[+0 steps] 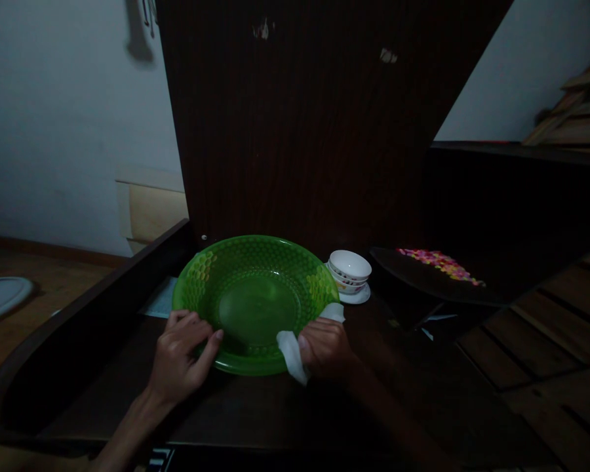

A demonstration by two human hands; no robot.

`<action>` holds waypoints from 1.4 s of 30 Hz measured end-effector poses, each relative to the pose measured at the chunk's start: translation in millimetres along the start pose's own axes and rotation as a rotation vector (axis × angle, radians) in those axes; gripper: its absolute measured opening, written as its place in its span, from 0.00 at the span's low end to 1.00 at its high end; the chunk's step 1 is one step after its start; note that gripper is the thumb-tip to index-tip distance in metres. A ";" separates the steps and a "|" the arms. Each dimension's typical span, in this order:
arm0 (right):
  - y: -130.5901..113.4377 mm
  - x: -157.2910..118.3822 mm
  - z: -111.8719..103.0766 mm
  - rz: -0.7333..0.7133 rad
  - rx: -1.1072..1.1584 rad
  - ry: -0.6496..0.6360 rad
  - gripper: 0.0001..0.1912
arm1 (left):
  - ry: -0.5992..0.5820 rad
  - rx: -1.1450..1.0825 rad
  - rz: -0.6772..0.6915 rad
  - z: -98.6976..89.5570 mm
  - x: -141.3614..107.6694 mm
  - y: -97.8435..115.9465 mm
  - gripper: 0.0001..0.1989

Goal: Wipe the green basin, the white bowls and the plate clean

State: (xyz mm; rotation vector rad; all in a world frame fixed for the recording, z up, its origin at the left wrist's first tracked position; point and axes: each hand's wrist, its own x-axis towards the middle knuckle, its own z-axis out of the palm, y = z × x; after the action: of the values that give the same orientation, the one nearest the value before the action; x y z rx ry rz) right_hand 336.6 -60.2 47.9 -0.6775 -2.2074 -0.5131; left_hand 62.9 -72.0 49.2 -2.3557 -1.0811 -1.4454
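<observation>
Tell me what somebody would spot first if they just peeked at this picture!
The big green basin jumps out first, bright in the middle of the dark table, with the left hand on its near left rim. Next comes the white cloth bunched in the right hand at its near right rim. Then the stacked white bowls stand out, just right of the basin.

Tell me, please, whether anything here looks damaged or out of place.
The dark panel behind the green basin bears two ragged pale patches high in the view, perhaps peeled or chipped, which break its otherwise dark surface. I see no spill, and the stacked bowls sit upright, though dim light hides some detail.
</observation>
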 end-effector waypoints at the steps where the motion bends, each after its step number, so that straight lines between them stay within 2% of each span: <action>1: 7.0 -1.9 -1.3 -0.006 0.022 -0.003 0.20 | -0.005 -0.011 0.008 -1.0 1.4 -3.1 0.17; 5: 14.7 -4.2 -1.6 0.012 0.013 0.002 0.21 | -0.020 -0.014 0.038 -4.1 5.5 -10.6 0.16; 9: -2.6 0.8 2.0 0.049 -0.062 0.011 0.22 | 0.010 0.127 0.059 -4.2 2.9 -7.2 0.13; 12: -23.1 7.8 6.1 0.097 -0.109 0.001 0.22 | 0.000 0.159 0.060 1.5 0.1 8.6 0.12; 17: -57.7 20.1 13.4 0.233 -0.183 -0.073 0.19 | -0.045 0.039 0.100 16.2 -2.7 47.7 0.08; 21: -67.2 22.8 14.2 0.210 -0.208 -0.095 0.18 | -0.044 0.045 0.051 21.9 -4.6 59.2 0.12; 28: -47.0 15.2 7.3 0.068 -0.154 -0.061 0.17 | -0.029 0.106 -0.002 22.0 -0.1 49.8 0.15; 31: -25.7 7.4 0.1 0.010 -0.106 -0.080 0.18 | -0.009 0.096 -0.008 17.2 1.1 41.9 0.14; 37: 26.9 -12.5 -8.9 -0.039 0.047 0.002 0.21 | -0.021 0.057 0.013 6.7 2.4 20.7 0.15; 39: 32.8 -15.5 -8.2 -0.024 0.039 0.002 0.21 | -0.014 0.085 0.043 6.4 2.5 17.4 0.15; 42: 26.5 -14.5 -5.1 0.012 0.004 0.018 0.21 | -0.003 0.174 0.059 7.7 1.4 19.4 0.14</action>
State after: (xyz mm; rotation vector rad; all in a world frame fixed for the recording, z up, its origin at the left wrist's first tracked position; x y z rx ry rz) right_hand 363.9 -46.8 44.0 -0.6812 -2.1863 -0.5065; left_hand 81.4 -81.5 50.6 -2.2500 -1.0807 -1.2736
